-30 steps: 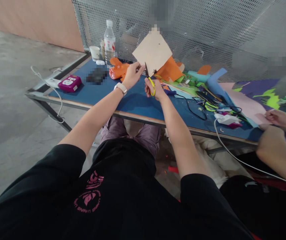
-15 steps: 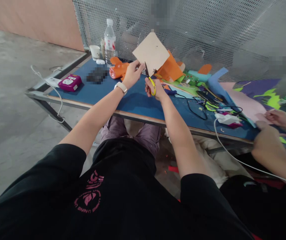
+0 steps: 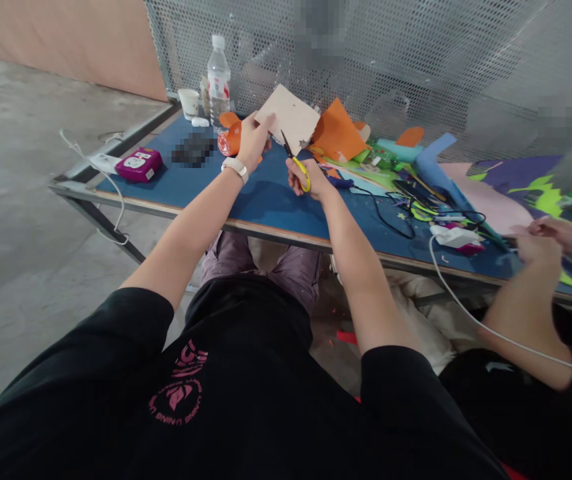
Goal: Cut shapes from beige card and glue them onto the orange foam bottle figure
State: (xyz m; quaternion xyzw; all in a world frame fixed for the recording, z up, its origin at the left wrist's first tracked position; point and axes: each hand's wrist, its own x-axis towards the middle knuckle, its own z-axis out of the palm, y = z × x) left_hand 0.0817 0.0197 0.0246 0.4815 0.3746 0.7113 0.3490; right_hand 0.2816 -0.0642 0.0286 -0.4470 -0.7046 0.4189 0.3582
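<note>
My left hand grips the left corner of a cream-coloured sheet of paper, thumb on top. The sheet is held tilted above the blue table. In my right hand is a pair of scissors with yellow handles and dark blades. The blades point up and left and lie close to the sheet's lower edge; I cannot tell whether they touch it. Behind my left hand lies an orange paper roll with a small star on it. An orange paper sheet stands just right of the cream one.
A water bottle and a paper cup stand at the back left, near a purple packet. Coloured paper scraps and a black cable cover the right side. At far right, a co-worker's hands handle pink paper.
My left hand has moved left and a little down, and the cream sheet has come down and left, tilting flatter. The scissors have swung slightly left. The co-worker's near arm has shifted.
</note>
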